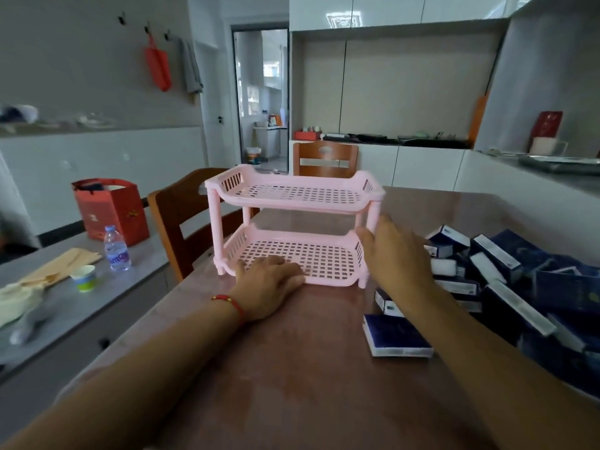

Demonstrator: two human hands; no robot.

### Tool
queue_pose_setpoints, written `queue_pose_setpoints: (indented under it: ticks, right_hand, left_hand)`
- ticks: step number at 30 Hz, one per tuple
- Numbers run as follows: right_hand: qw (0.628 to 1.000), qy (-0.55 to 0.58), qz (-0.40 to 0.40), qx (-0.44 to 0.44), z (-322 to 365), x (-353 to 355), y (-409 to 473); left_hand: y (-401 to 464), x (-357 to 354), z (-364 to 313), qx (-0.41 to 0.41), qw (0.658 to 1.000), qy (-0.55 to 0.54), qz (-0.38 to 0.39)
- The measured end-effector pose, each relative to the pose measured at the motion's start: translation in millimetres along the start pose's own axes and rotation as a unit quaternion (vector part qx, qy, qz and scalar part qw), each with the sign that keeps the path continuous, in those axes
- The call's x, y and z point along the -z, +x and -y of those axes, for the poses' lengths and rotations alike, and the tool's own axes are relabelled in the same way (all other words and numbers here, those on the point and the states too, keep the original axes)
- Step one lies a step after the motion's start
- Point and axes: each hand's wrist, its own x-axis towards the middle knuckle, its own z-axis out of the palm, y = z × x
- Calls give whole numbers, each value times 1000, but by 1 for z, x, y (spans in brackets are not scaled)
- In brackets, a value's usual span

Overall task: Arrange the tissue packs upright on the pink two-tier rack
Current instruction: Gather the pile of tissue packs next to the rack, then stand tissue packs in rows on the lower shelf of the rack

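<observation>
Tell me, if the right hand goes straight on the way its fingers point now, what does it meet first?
Most likely the pink rack: the right hand points up and away at its right front post, fingertips already at or almost touching it; depth is unclear.

Place: home dining-kitchen area
Evidence: wooden dining chairs; white cabinets; counter clutter; hanging towel
</observation>
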Motion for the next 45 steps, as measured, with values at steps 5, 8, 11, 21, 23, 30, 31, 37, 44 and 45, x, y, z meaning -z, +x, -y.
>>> queue_pose_setpoints:
  ticks: [5, 8, 11, 21, 23, 30, 31, 37, 44, 45]
  right_hand:
    - [998, 46, 43, -10, -8, -2, 8]
    - [993, 97, 65, -21, -5, 4, 4]
    - [996, 76, 42, 2, -2, 17, -13]
    - [958, -149, 102, 222, -36, 63, -108]
    - [948, -182, 111, 238, -43, 55, -116]
    - [951, -10, 113, 288, -48, 54, -126]
    - [957, 29, 113, 267, -47, 56, -127]
    - [977, 21, 72, 201, -45, 61, -93]
    - [931, -108, 294, 189, -33, 52, -46]
    - [926, -111, 307, 188, -33, 49, -47]
  left_hand:
    - [5, 2, 7, -38, 999, -26, 3]
    - [6, 3, 11, -48, 998, -26, 4]
    - [3, 3, 9, -53, 998, 7, -21]
    - [-30, 16, -33, -291, 946, 8, -144]
    - [-43, 14, -60, -329, 936, -25, -125]
    - [-52, -2, -86, -272, 946, -167, 52]
    - [-52, -2, -86, -275, 945, -170, 50]
    - [-47, 14, -77, -259, 949, -163, 76]
    - [-52, 29, -65, -162, 928, -311, 124]
    - [-51, 32, -62, -155, 920, -336, 128]
